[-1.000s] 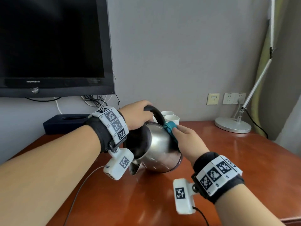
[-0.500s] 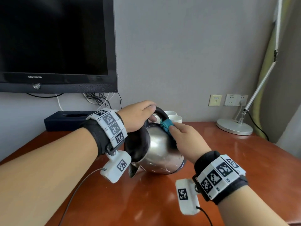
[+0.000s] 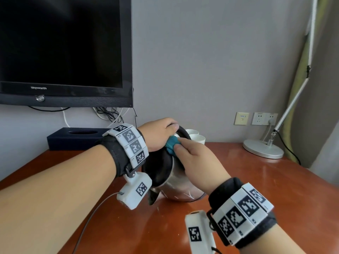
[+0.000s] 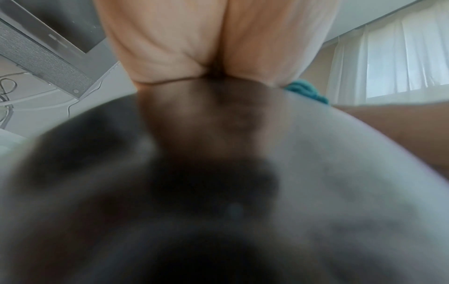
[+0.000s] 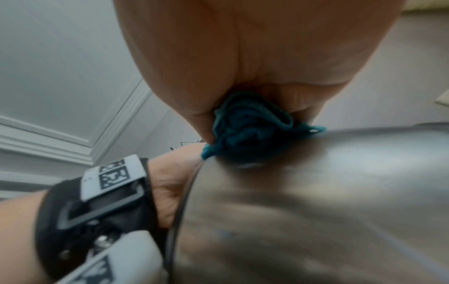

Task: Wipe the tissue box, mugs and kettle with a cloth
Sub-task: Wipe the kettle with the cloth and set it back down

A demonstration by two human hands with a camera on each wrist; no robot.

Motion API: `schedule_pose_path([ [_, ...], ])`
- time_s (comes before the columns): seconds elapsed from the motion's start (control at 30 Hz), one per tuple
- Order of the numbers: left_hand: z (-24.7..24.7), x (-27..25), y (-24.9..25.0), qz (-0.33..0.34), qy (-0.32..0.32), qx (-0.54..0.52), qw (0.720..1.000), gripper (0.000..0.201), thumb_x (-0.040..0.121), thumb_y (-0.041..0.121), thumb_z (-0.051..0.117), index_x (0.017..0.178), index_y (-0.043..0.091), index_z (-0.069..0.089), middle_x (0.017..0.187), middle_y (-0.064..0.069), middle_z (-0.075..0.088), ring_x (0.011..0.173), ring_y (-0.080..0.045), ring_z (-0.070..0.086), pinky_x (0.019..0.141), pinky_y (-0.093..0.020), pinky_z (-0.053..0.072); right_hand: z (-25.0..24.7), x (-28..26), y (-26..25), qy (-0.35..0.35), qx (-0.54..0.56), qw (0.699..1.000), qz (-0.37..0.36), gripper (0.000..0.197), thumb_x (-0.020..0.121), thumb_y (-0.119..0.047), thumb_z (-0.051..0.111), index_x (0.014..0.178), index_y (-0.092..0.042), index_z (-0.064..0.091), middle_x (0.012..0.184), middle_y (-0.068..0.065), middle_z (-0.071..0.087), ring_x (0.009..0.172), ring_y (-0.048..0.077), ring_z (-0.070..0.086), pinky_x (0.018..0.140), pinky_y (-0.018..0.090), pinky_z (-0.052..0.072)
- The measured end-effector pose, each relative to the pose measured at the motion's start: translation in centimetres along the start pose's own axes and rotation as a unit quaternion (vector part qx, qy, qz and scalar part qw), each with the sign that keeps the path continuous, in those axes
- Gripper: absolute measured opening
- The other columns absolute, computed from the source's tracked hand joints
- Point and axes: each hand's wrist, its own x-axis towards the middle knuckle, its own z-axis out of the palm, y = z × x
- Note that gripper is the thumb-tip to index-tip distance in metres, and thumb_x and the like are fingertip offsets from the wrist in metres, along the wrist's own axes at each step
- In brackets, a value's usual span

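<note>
Steel kettle (image 3: 176,182) tipped on its side near the middle of the wooden worktop (image 3: 275,189), dark lid end toward the camera, spout low at the front, black handle (image 3: 183,132) arching over the top. Lower edge touching the wood; much of the body hidden behind both wrists. In the left wrist view only a blurred dark-and-grey bulge (image 4: 218,182), no detail readable; in the right wrist view a smeared silver flank (image 5: 316,201).

Left hand (image 3: 158,135) wrapped over the handle, fingers curled round it, fingertips out of sight on the far side. Palm (image 4: 213,42) filling the top of its own wrist view.

Teal cloth (image 3: 171,143) bunched small, pressed on the kettle's upper shoulder just beside the handle. Right hand (image 3: 198,162) pinching that wad, thumb and fingers closed on it; most of the cloth covered by the fingers. Crumpled folds (image 5: 248,126) clearer from the right wrist, squeezed against the metal under the right hand (image 5: 255,57).

Two white mugs (image 3: 197,137) behind the handle, only rims and upper walls showing. Dark blue tissue box (image 3: 73,138) against the wall, right end cut off by the left wristband. Black television (image 3: 64,52) above it, cropped at the frame edge. Lamp base (image 3: 263,150) at the far right of the worktop.
</note>
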Motion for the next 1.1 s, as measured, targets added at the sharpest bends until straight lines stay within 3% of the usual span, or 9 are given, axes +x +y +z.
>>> schedule_pose_path([
  [0.13, 0.3, 0.1, -0.6, -0.006, -0.003, -0.047, 0.999, 0.033, 0.11, 0.036, 0.043, 0.138, 0.026, 0.057, 0.112, 0.006, 0.075, 0.095, -0.01, 0.064, 0.093, -0.03, 0.044, -0.8, 0.6, 2.6, 0.031, -0.011, 0.997, 0.065, 0.028, 0.107, -0.028, 0.045, 0.089, -0.02, 0.064, 0.069, -0.008, 0.059, 0.068, 0.007, 0.053, 0.058, 0.019, 0.037],
  [0.2, 0.5, 0.2, -0.8, -0.017, -0.003, -0.077, 0.997, 0.031, 0.11, 0.037, 0.043, 0.136, 0.028, 0.057, 0.104, 0.007, 0.079, 0.083, -0.007, 0.063, 0.087, -0.031, 0.045, -1.3, 0.7, 4.1, 0.043, -0.018, 0.993, 0.105, 0.03, 0.108, -0.029, 0.044, 0.088, -0.019, 0.063, 0.073, -0.005, 0.06, 0.073, 0.014, 0.055, 0.063, 0.024, 0.039],
  [0.3, 0.4, 0.3, -0.8, -0.025, 0.0, -0.073, 0.997, 0.028, 0.11, 0.037, 0.043, 0.133, 0.029, 0.057, 0.103, 0.008, 0.079, 0.074, 0.001, 0.059, 0.077, -0.028, 0.04, -1.5, 0.7, 5.6, 0.048, -0.017, 0.99, 0.134, 0.033, 0.108, -0.031, 0.043, 0.088, -0.015, 0.063, 0.079, 0.002, 0.065, 0.074, 0.017, 0.056, 0.067, 0.032, 0.042],
  [0.4, 0.4, 0.4, -0.6, -0.042, 0.008, -0.063, 0.997, 0.023, 0.11, 0.035, 0.042, 0.126, 0.03, 0.057, 0.103, 0.007, 0.079, 0.052, 0.007, 0.051, 0.065, -0.026, 0.036, -1.5, 0.7, 6.8, 0.054, -0.024, 0.988, 0.144, 0.033, 0.108, -0.03, 0.042, 0.09, -0.012, 0.064, 0.083, 0.006, 0.067, 0.078, 0.021, 0.058, 0.07, 0.034, 0.043],
  [0.53, 0.4, 0.5, -0.9, -0.08, 0.027, -0.042, 0.996, 0.028, 0.109, 0.038, 0.04, 0.128, 0.03, 0.058, 0.097, 0.011, 0.078, 0.065, -0.006, 0.053, 0.067, -0.029, 0.038, -1.7, -0.2, 8.5, 0.061, -0.009, 0.983, 0.171, 0.033, 0.108, -0.026, 0.042, 0.088, -0.012, 0.063, 0.076, 0.002, 0.062, 0.069, 0.015, 0.052, 0.063, 0.03, 0.038],
  [0.7, 0.7, 1.0, 0.3, -0.076, 0.022, -0.001, 0.997, 0.027, 0.11, 0.037, 0.038, 0.126, 0.029, 0.058, 0.098, 0.011, 0.077, 0.069, -0.003, 0.054, 0.065, -0.025, 0.037, -1.6, -1.2, 8.2, 0.072, 0.039, 0.985, 0.149, 0.03, 0.108, -0.023, 0.043, 0.089, -0.013, 0.064, 0.072, -0.003, 0.061, 0.07, 0.017, 0.053, 0.061, 0.026, 0.038],
  [0.87, 1.1, 1.5, 2.3, -0.064, 0.004, 0.027, 0.998, 0.028, 0.111, 0.035, 0.038, 0.127, 0.026, 0.059, 0.104, 0.005, 0.078, 0.08, -0.007, 0.058, 0.069, -0.026, 0.037, -2.3, -1.3, 5.2, 0.051, 0.054, 0.994, 0.077, 0.027, 0.107, -0.029, 0.045, 0.101, -0.018, 0.068, 0.089, 0.004, 0.071, 0.089, 0.023, 0.063, 0.076, 0.033, 0.046],
  [1.0, 1.0, 1.5, 3.7, -0.038, -0.012, 0.081, 0.996, 0.035, 0.112, 0.036, 0.037, 0.137, 0.022, 0.058, 0.125, -0.001, 0.069, 0.113, -0.021, 0.061, 0.084, -0.025, 0.037, -2.3, -1.5, 2.8, 0.0, 0.052, 0.999, 0.006, 0.027, 0.106, -0.031, 0.045, 0.121, -0.034, 0.068, 0.099, -0.005, 0.074, 0.096, 0.014, 0.067, 0.091, 0.038, 0.052],
  [1.1, 0.9, 1.3, 3.8, -0.031, -0.016, 0.08, 0.996, 0.036, 0.111, 0.037, 0.038, 0.138, 0.023, 0.058, 0.127, -0.001, 0.067, 0.118, -0.022, 0.06, 0.087, -0.025, 0.037, -2.4, -1.6, 2.5, -0.003, 0.041, 0.999, -0.003, 0.03, 0.108, -0.033, 0.046, 0.131, -0.036, 0.065, 0.103, -0.011, 0.074, 0.099, 0.007, 0.066, 0.093, 0.033, 0.052],
])
